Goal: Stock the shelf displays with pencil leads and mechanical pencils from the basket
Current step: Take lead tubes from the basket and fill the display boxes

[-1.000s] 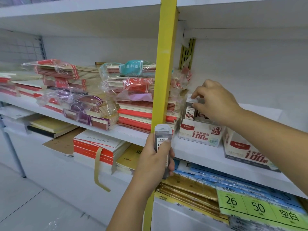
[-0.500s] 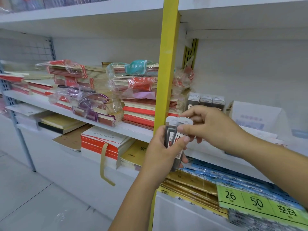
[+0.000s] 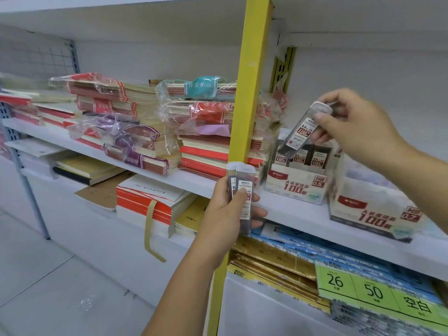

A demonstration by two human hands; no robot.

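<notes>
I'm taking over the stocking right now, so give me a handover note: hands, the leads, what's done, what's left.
Left hand grips a pair of lead tubes upright before the yellow post.
Right hand pinches a single lead tube, tilted, above the HB 0.5 display box.
Done: stocked tubes stand in that box.
Left: seat the single tube, then the pair. The HB 0.7 box sits to its right, contents unclear. Basket and pencils are out of view.
</notes>
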